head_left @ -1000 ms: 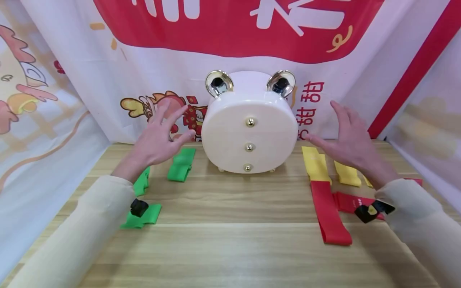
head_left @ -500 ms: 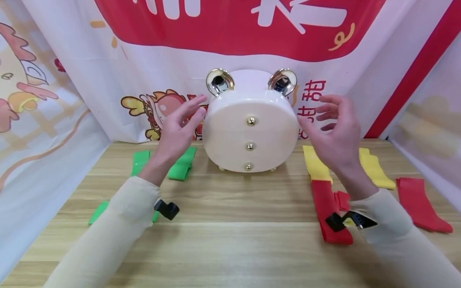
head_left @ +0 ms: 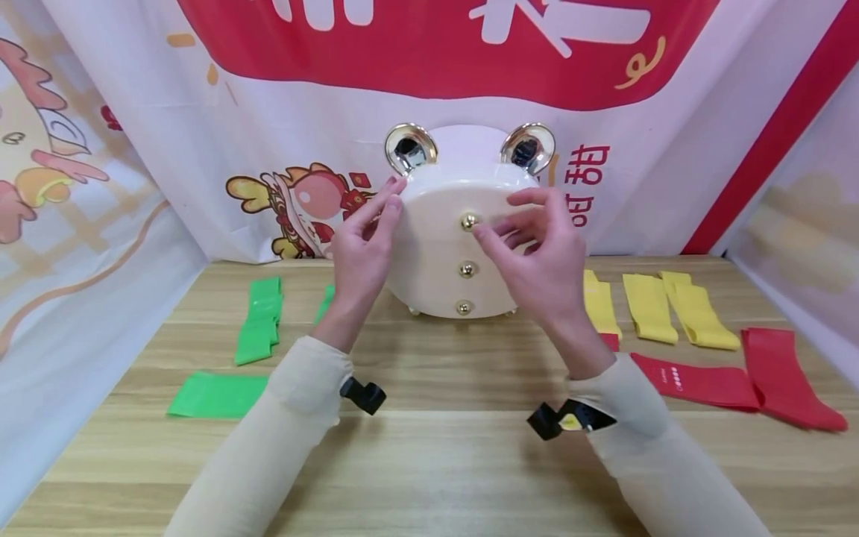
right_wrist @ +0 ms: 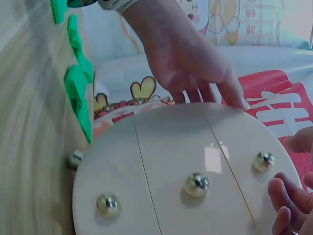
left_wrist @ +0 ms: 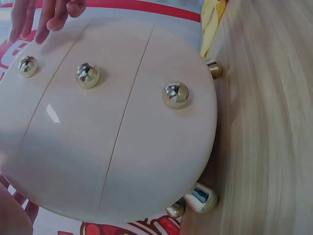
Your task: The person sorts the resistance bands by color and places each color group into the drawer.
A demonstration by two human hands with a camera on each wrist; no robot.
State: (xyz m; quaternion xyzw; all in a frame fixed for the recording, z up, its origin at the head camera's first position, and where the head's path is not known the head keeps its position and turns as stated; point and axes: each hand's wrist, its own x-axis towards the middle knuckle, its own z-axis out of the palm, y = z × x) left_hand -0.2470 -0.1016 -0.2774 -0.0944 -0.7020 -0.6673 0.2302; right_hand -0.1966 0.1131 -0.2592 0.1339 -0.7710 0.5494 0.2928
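A white rounded box (head_left: 432, 257) with three drawers and gold ball knobs stands upright on the table, two gold-rimmed round eyes on its top. My left hand (head_left: 365, 253) rests its fingers along the box's left edge; in the right wrist view that hand (right_wrist: 190, 58) lies at the edge with its fingertips behind. In front of the upper drawer is my right hand (head_left: 546, 261), fingers loosely bent beside the top knob (head_left: 469, 221). The left wrist view shows a gap between the right fingers (left_wrist: 58, 17) and the top knob (left_wrist: 28, 66).
Green bands (head_left: 258, 321) lie on the wooden table (head_left: 429, 462) at left. Yellow bands (head_left: 649, 307) and red bands (head_left: 705, 384) lie at right. A printed cloth (head_left: 315, 127) hangs close behind the box, and more cloth closes both sides.
Both hands have moved inward from the two sides to the box. The left has come to its left edge, the right to the front near the top knob. The box has stayed in place.
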